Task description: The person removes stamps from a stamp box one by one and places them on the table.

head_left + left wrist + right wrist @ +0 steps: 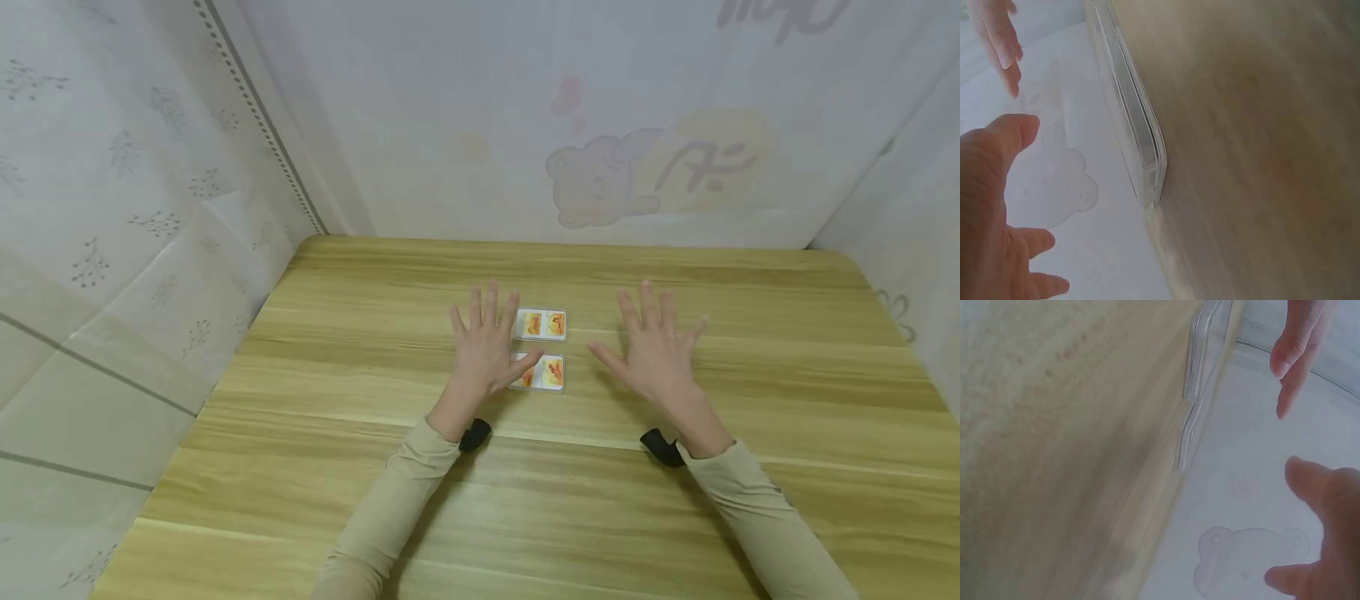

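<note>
Two flat, clear-edged rectangular cases with orange pictures on white lie one behind the other on the wooden table; the far case (pixel 542 324) shows nearly whole, while the near case (pixel 552 372) is partly covered by my left thumb. My left hand (pixel 484 346), fingers spread, hovers just left of them and holds nothing. To their right, my right hand (pixel 657 352) is spread the same way, also holding nothing. In the left wrist view a clear case (pixel 1132 106) appears edge-on beside the hand. Both cases show edge-on in the right wrist view, the closer one (pixel 1200 356) being larger.
The wood-grain table (pixel 585 517) reaches back to a pale curtain (pixel 420 125) with a printed bear. Patterned white cloth (pixel 135 217) hangs along the left side, and more pale cloth (pixel 922 275) stands on the right. Black wrist cameras (pixel 475 435) sit under both wrists.
</note>
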A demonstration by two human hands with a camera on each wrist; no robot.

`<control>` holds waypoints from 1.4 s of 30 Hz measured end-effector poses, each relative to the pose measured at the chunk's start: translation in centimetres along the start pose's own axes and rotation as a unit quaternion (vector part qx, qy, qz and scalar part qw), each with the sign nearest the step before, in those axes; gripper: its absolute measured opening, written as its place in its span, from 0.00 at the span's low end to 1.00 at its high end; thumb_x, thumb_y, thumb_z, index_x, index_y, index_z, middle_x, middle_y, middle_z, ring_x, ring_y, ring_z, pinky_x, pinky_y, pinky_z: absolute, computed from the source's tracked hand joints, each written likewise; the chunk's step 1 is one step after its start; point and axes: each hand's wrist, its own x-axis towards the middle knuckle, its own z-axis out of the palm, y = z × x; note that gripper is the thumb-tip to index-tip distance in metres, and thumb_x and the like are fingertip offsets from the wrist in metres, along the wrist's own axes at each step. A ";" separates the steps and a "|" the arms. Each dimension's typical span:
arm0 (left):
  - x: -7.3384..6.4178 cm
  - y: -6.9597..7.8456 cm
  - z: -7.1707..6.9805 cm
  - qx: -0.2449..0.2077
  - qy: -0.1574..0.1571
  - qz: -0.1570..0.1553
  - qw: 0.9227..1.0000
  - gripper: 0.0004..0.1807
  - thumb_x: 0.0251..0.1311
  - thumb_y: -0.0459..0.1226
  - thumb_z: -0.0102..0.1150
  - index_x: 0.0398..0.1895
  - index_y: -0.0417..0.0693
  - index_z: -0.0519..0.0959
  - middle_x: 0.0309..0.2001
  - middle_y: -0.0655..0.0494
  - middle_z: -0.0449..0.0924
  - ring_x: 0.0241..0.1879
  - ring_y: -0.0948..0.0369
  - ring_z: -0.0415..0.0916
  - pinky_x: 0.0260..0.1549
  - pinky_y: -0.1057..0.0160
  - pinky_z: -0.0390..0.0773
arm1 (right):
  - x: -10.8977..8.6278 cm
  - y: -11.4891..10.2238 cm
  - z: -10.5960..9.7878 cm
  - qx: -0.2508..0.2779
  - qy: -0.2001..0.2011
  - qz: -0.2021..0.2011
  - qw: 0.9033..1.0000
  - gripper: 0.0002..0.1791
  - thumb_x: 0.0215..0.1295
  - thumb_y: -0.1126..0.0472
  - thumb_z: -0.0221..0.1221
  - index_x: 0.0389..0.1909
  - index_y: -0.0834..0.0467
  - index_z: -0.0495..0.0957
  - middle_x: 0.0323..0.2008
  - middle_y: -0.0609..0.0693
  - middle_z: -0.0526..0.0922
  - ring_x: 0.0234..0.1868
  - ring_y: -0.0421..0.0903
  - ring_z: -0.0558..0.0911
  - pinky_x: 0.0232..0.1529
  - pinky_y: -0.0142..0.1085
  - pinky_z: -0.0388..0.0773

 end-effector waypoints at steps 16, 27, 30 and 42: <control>-1.1 -0.8 -0.6 -0.202 -0.024 0.133 0.970 0.40 0.47 0.56 0.66 0.59 0.42 0.71 0.59 0.45 0.68 0.60 0.48 0.63 0.56 0.49 0.69 | -0.1 -1.2 0.6 0.193 0.005 -0.059 0.979 0.42 0.52 0.50 0.68 0.63 0.68 0.63 0.59 0.69 0.67 0.60 0.66 0.66 0.56 0.59 0.67; -1.4 -1.5 0.3 -0.290 -0.087 0.145 0.942 0.43 0.39 0.42 0.76 0.60 0.35 0.67 0.56 0.43 0.69 0.56 0.48 0.64 0.53 0.51 0.71 | 0.0 -2.3 2.0 0.236 -0.046 -0.096 0.966 0.39 0.42 0.61 0.74 0.56 0.72 0.69 0.49 0.68 0.76 0.50 0.62 0.75 0.50 0.53 0.74; -1.4 -1.7 0.5 -0.311 -0.096 0.138 0.935 0.43 0.39 0.39 0.76 0.60 0.33 0.66 0.57 0.42 0.68 0.56 0.47 0.63 0.54 0.51 0.70 | 0.0 -2.6 2.3 0.243 -0.053 -0.104 0.963 0.40 0.41 0.61 0.75 0.56 0.72 0.70 0.48 0.67 0.76 0.49 0.62 0.76 0.50 0.52 0.74; -1.0 -2.4 1.5 -0.371 -0.106 0.114 0.915 0.41 0.39 0.34 0.76 0.58 0.29 0.66 0.55 0.40 0.68 0.57 0.47 0.64 0.60 0.53 0.64 | 0.4 -3.7 3.2 0.243 -0.072 -0.128 0.959 0.41 0.39 0.60 0.75 0.55 0.71 0.70 0.49 0.66 0.75 0.49 0.60 0.74 0.50 0.51 0.74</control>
